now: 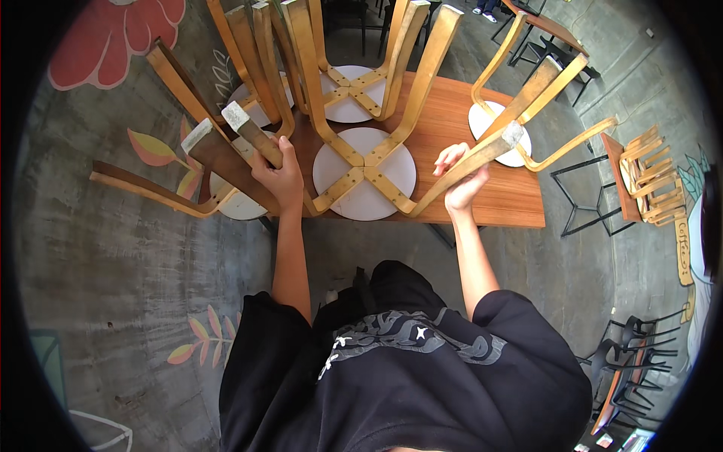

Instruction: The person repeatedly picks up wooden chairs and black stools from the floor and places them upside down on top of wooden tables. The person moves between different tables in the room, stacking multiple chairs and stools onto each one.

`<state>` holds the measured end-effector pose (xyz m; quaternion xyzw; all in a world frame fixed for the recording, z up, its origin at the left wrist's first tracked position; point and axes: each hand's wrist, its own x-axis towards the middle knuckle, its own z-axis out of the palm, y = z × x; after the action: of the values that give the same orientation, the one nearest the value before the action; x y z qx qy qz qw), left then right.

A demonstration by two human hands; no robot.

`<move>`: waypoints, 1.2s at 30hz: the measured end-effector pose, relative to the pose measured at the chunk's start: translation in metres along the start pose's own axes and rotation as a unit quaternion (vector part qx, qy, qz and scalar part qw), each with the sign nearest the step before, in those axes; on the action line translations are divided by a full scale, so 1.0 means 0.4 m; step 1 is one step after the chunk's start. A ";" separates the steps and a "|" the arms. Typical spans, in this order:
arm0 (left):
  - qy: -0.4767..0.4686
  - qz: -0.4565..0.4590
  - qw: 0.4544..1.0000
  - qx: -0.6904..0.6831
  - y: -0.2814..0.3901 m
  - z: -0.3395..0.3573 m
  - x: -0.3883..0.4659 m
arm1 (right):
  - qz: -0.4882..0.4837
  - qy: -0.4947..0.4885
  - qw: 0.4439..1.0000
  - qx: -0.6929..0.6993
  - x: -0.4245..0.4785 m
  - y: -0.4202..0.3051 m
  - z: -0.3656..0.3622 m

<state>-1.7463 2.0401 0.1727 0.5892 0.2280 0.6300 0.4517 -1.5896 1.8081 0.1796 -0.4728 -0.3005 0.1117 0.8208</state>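
A bentwood stool with a round white seat (364,195) lies upside down near the front edge of a wooden table (452,113), its legs pointing up. My left hand (282,175) is closed around one of its upturned legs, just below a pale, worn leg end (235,116). On the other side, my right hand (463,175) is at the stool's right front leg (480,161), the palm and thumb against the wood and some fingers raised behind it; how firmly it grips cannot be told. More upturned stools stand behind and on both sides.
One upturned stool (500,121) is at the table's right end, another (240,202) at the left by the painted concrete wall (113,237). Stacked stools (649,175) rest on a second table at the right. Black chairs (632,350) are at lower right. A person's feet (484,15) show far back.
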 end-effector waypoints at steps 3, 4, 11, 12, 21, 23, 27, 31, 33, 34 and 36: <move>-0.051 -0.099 0.993 0.043 0.087 -0.017 0.000 | -0.009 -0.019 1.000 -0.016 -0.007 -0.003 0.002; -0.078 -0.077 0.993 0.051 0.096 -0.023 -0.023 | -0.016 0.002 0.999 -0.042 -0.016 -0.009 0.007; -0.121 0.094 0.958 0.242 0.203 -0.160 -0.156 | 0.013 -0.038 0.968 -0.248 -0.113 -0.012 -0.033; -0.083 0.105 0.955 0.264 0.197 -0.171 -0.161 | 0.031 -0.050 0.967 -0.247 -0.117 0.011 -0.033; -0.083 -0.118 0.986 0.086 0.060 -0.146 -0.102 | -0.008 -0.008 0.977 -0.214 -0.122 0.045 -0.001; -0.083 -0.110 0.986 0.095 0.057 -0.148 -0.103 | 0.001 -0.008 0.979 -0.203 -0.121 0.048 0.000; -0.086 -0.045 0.983 0.154 0.075 -0.170 -0.094 | -0.010 0.012 0.972 -0.235 -0.127 0.033 -0.001; -0.049 0.199 0.962 0.181 0.303 -0.194 -0.062 | -0.219 0.095 0.885 -0.401 -0.145 -0.101 0.042; -0.062 0.267 0.960 0.064 0.398 -0.196 -0.087 | -0.299 0.043 0.896 -0.324 -0.172 -0.150 0.067; -0.127 0.277 0.952 0.031 0.410 -0.207 -0.103 | -0.275 -0.007 0.914 -0.299 -0.185 -0.159 0.087; -0.224 0.253 0.941 0.023 0.429 -0.204 -0.122 | -0.203 -0.100 0.934 -0.276 -0.197 -0.118 0.120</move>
<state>-1.8801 1.9355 0.2708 0.7635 -0.0219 0.5699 0.3030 -1.6856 1.7805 0.2069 -0.5962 -0.4898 -0.0981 0.6285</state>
